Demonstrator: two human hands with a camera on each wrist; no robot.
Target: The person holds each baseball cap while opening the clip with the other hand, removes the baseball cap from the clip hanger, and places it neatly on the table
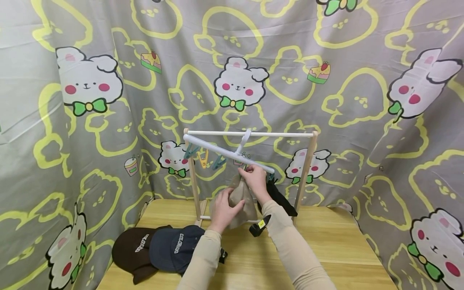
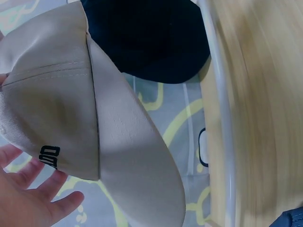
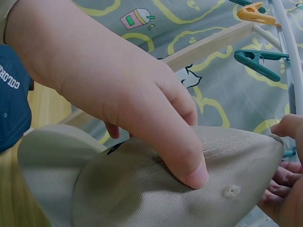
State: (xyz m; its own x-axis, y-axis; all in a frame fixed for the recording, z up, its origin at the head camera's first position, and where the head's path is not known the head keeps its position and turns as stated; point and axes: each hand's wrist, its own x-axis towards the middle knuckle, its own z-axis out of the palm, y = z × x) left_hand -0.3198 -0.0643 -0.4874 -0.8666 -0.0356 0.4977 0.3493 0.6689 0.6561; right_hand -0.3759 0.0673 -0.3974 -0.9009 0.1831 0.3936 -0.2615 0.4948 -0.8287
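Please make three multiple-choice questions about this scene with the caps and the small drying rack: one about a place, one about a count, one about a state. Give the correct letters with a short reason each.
1. Where does the navy cap lie?
A. on the table beside the brown cap
B. clipped to the hanger
C. on the floor

2. How many caps lie on the table at the left?
A. one
B. two
C. four

3. How is the beige cap held?
A. lying flat on the table, untouched
B. raised at the clip hanger, between both hands
C. folded inside the navy cap

Answers:
1 A: it rests on the wooden table against the brown cap.
2 B: only the brown and the navy one lie there.
3 B: the left hand supports it, and the right hand pinches its top at the clip hanger.
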